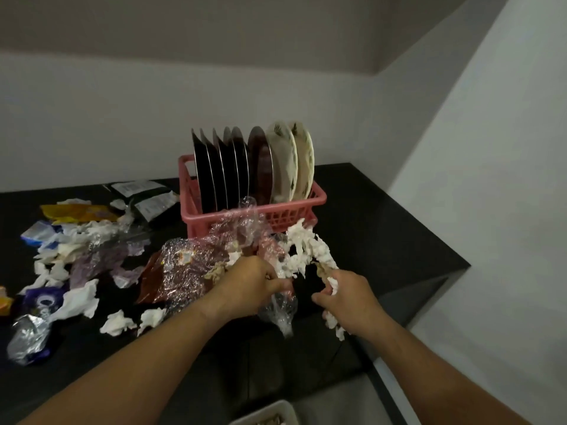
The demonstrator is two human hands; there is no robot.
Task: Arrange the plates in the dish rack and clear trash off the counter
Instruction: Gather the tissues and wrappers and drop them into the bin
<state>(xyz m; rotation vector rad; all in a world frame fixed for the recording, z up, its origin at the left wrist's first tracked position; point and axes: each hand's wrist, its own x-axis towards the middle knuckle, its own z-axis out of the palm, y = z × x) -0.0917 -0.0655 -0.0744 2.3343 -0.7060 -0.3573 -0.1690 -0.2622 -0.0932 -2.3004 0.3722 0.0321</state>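
Just beyond my two grips, the pink dish rack sits on the dark bench. Its plates stand on edge in a row, dark ones to the left and two pale patterned ones to the right. My left grip is curled round crumpled clear plastic wrap, which spills out above and below it. My right grip, just beside the left, pinches a strand of shredded white tissue reaching toward the rack's front. Left of my left grip, more tissues and foil wrappers lie scattered across the bench.
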